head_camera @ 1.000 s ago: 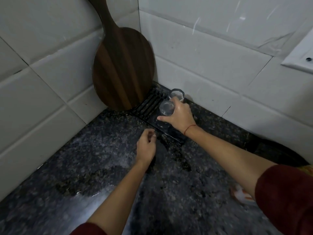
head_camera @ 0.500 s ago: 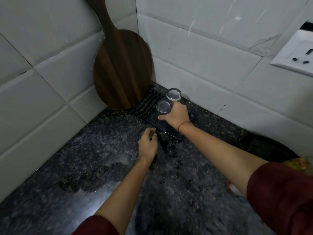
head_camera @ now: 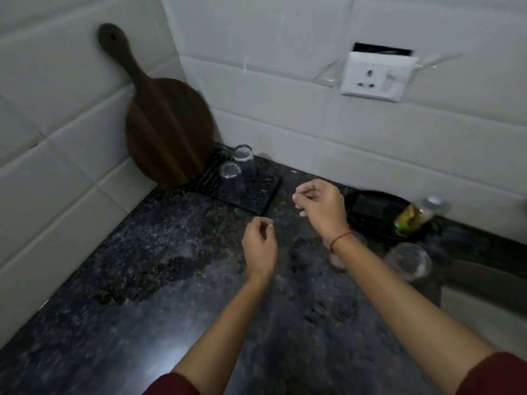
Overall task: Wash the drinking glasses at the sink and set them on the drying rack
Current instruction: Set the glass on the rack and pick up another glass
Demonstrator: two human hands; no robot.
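Rack glasses: two, clear, upside down; front glass point(head_camera: 230, 181) beside back glass point(head_camera: 244, 162) on the black drying rack point(head_camera: 256, 195), upper centre.
Counter glass point(head_camera: 408, 263): one, blurred, right of centre.
Hands: two; left hand point(head_camera: 259, 246) and right hand point(head_camera: 320, 206), loosely curled, empty.

A single wide-angle camera, worn on the person's head, is looking forward and down at close range onto the granite counter point(head_camera: 148, 280). It is facing the tiled wall corner point(head_camera: 175, 61) at 11 o'clock, with the drying rack point(head_camera: 256, 195) lying near frame centre.
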